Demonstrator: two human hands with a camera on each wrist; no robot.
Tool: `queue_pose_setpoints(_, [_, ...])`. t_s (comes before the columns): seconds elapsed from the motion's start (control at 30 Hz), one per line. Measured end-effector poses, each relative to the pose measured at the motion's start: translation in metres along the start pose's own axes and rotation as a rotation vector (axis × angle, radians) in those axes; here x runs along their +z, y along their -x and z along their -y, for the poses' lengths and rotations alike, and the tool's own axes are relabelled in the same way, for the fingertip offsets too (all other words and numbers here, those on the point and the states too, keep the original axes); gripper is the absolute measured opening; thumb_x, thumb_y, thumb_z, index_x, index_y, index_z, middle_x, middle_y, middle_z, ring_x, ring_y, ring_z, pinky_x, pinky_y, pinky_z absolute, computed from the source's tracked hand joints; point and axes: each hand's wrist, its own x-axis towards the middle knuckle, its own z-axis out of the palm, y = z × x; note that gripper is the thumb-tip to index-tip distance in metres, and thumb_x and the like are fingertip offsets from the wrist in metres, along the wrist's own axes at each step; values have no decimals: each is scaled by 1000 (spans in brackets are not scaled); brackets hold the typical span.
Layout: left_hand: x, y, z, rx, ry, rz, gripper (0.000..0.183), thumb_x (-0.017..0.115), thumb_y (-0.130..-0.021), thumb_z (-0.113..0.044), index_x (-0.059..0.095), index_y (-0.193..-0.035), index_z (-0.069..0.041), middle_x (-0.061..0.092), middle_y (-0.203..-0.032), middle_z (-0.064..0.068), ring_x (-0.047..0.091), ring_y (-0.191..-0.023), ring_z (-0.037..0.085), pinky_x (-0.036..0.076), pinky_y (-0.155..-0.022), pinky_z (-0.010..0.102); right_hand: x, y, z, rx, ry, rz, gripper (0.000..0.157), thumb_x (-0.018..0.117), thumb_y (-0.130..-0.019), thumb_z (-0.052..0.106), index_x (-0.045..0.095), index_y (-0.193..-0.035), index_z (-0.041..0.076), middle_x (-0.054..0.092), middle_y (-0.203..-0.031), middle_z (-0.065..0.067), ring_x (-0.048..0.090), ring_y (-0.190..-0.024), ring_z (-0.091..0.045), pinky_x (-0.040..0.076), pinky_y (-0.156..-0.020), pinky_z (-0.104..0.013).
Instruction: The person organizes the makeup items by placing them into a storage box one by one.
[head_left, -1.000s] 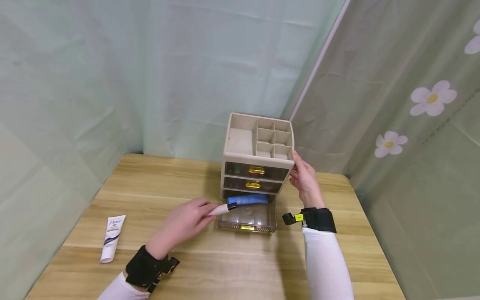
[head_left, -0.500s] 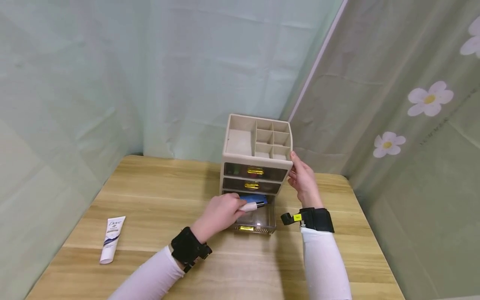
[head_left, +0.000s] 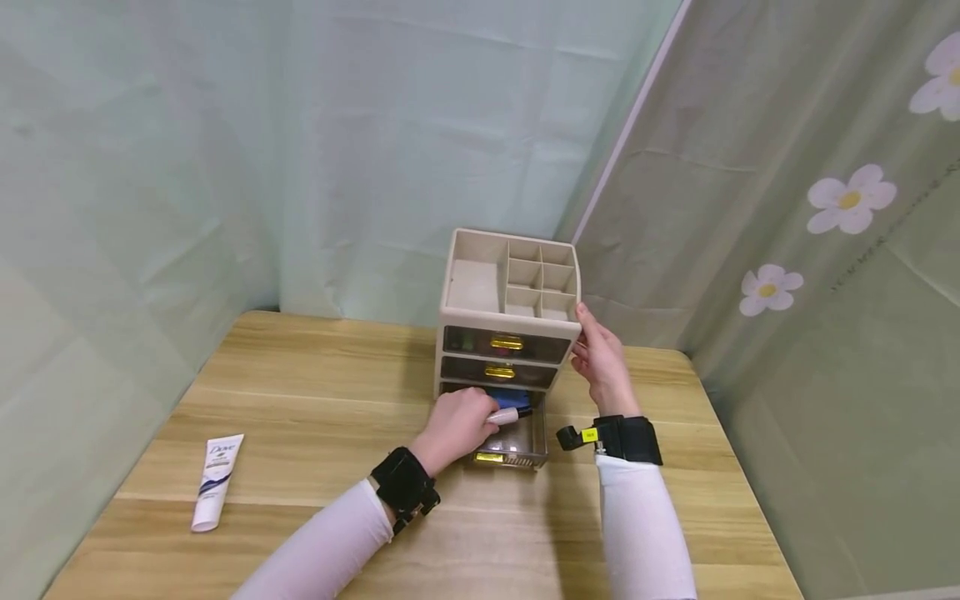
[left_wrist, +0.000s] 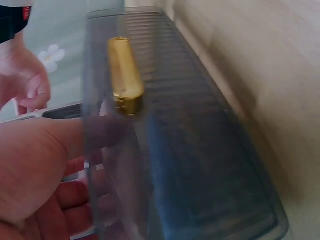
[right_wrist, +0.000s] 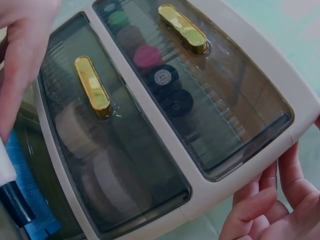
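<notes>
A beige desktop organizer has its bottom drawer pulled out. My left hand reaches into that drawer, its fingers gripping a white tube with a black cap. Beneath it lies a blue tube, partly covered by the hand. Through the smoky drawer wall, the left wrist view shows the left fingers and a blurred blue shape. At the organizer's right side my right hand holds the case, thumb at the front top corner. Its curled fingers show beside the frame in the right wrist view.
A white Dove tube lies on the wooden table at the left. Small bottles and round items show through the two upper drawers, which are closed. A pale curtain hangs close behind the table.
My left hand has moved right with the white tube, from over the drawer's left edge to inside the drawer. The right hand has kept its hold on the organizer.
</notes>
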Motion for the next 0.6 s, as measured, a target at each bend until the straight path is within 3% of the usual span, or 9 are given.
queue_pose_setpoints(0.3, [11, -2, 7, -18, 8, 9, 27, 89, -89, -22, 68, -73, -19, 67, -73, -4, 66, -70, 19, 50, -55, 39, 1, 0, -1, -12, 8, 11, 53, 67, -102, 59, 69, -120, 9, 68, -85, 7, 59, -71, -6, 42, -61, -20])
queue_pose_setpoints(0.6, [17, -10, 9, -17, 6, 74, 31, 90, -89, -24, 65, -71, -21, 62, -71, -7, 60, -67, 14, 48, -54, 35, 0, -1, -1, -10, 15, 1, 53, 67, -102, 59, 69, -119, 10, 68, -86, 7, 60, -71, -5, 42, -62, -20])
